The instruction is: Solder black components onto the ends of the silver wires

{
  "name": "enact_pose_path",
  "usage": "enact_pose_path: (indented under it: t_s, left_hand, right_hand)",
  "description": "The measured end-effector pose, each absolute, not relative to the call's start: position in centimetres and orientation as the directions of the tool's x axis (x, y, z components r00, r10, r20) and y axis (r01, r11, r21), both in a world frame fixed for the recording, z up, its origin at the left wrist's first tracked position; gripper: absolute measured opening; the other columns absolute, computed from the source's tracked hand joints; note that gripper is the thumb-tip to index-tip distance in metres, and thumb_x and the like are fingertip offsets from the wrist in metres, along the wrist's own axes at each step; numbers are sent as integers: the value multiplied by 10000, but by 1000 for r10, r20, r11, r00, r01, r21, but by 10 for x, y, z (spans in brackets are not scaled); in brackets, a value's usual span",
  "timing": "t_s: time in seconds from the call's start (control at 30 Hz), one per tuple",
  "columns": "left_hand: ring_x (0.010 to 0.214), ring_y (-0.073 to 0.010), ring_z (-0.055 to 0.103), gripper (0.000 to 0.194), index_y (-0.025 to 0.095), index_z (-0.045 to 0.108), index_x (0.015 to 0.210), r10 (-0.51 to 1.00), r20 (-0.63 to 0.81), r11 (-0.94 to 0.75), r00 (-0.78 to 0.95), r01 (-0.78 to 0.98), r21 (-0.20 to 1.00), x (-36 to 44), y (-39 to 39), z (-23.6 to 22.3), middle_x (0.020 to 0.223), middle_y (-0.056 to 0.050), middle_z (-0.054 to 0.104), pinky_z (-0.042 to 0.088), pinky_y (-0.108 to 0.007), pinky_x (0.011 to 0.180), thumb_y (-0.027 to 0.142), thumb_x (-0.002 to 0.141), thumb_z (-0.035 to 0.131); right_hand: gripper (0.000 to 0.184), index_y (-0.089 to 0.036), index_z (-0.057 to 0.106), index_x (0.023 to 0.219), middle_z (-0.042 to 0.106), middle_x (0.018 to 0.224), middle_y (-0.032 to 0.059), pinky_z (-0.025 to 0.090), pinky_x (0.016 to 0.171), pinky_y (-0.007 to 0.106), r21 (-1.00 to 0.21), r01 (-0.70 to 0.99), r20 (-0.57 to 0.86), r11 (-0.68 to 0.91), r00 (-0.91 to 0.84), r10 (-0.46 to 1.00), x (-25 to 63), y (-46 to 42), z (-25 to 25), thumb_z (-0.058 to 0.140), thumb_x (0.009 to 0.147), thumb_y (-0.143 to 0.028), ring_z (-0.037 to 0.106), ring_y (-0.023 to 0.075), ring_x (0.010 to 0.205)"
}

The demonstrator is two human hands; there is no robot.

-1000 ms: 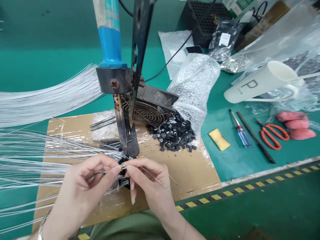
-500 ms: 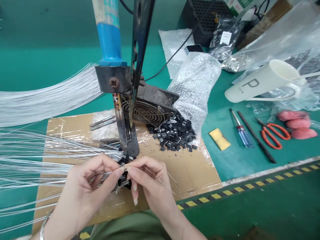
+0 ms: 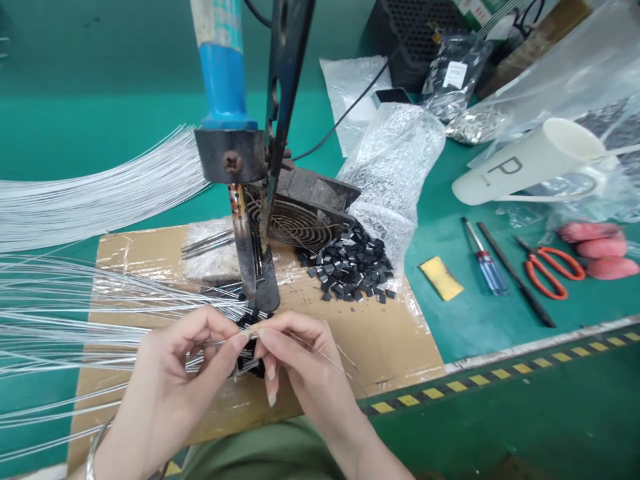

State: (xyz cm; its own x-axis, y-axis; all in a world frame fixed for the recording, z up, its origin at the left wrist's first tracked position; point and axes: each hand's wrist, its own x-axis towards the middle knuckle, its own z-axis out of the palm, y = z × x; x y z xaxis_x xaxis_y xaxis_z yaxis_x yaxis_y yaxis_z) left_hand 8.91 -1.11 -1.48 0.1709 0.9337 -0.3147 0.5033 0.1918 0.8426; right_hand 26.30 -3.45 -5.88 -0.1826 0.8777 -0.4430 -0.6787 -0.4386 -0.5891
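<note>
My left hand (image 3: 175,373) is closed in a pinch, thumb against forefinger, at the near end of a thin wire. Fingertip to fingertip with it, my right hand (image 3: 305,363) pinches the same wire. Thin wire strands (image 3: 325,358) stick out rightward past my right fingers. What exactly lies between the fingertips is mostly hidden. Just behind the hands, a soldering iron (image 3: 245,260) with a blue grip hangs tip-down in a black bracket (image 3: 283,87). Below its tip, white wires (image 3: 165,293) with small black ends (image 3: 253,320) lie bunched on the cardboard (image 3: 395,347).
A dark fan (image 3: 305,220) stands behind the iron, beside a heap of small black parts (image 3: 355,263). More white wires (image 3: 100,200) lie at left. On the right are a yellow sponge (image 3: 441,279), screwdriver (image 3: 490,267), black-handled tool (image 3: 525,293), orange-handled cutters (image 3: 547,277) and white mug (image 3: 530,163).
Both hands stay pinched together in nearly the same place; the gap between their fingertips looks slightly wider. The whole view has shifted a little, with the bench things appearing slightly further right.
</note>
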Motion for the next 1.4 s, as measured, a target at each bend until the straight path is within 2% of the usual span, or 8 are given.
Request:
enact_pose_path:
  t_s: [0.17,0.43,0.6,0.77,0.87,1.0,1.4]
  left_hand:
    - [646,-146,690,235,235,742,840,965,-213,103,152,529,842,92,-16,-19,727,5,757,486,-208,549,409,992,705]
    - [573,-116,631,208,233,722,838,988,-104,25,115,545,838,97,-21,-23,676,32,726,490,-192,531,341,1010,677]
    - [553,-111,609,201,228,718,828,984,-145,76,101,499,863,99,-17,-22,682,28,731,485,-184,517,337,994,683]
    - [532,-114,603,224,220,723,823,981,-183,129,57,511,850,95,-17,-24,661,15,725,456,-186,488,385,974,715]
    - [543,-119,617,223,218,722,831,982,-185,137,46,505,852,93,-17,-26,673,9,726,464,-188,490,395,966,726]
    - [555,-114,624,201,225,729,851,986,-159,111,50,512,852,93,-18,-27,694,13,731,456,-186,493,392,962,738]
    - [591,-128,663,156,243,768,834,988,-145,106,44,487,867,95,-21,-26,714,19,746,488,-204,521,337,957,742]
  right_hand:
    - [198,-191,883,801,742,668,-2,530,359,148,-553,-728,-444,-405,-154,883,257,-34,-58,943,815,-380,579,64,420]
    - [217,-196,882,770,731,640,-6,535,357,153,-519,-779,-480,-352,-75,874,244,-36,-57,964,764,-397,553,59,397]
    - [226,-196,879,771,737,640,4,586,409,170,-552,-763,-462,-337,-57,885,243,-36,-57,937,809,-411,585,78,432]
    - [260,-208,907,922,770,723,23,652,480,222,-618,-712,-427,-333,-51,903,250,-38,-60,901,862,-460,679,124,531]
    - [182,-211,901,925,782,718,12,648,504,209,-678,-652,-416,-339,-40,908,253,-40,-62,901,887,-389,698,113,495]
    - [149,-212,895,894,776,681,-3,634,490,196,-688,-644,-416,-335,-28,909,252,-42,-62,918,874,-358,701,108,460]
    - [224,-193,875,864,758,656,2,622,466,225,-713,-600,-438,-362,-22,899,253,-41,-62,916,861,-413,683,122,443]
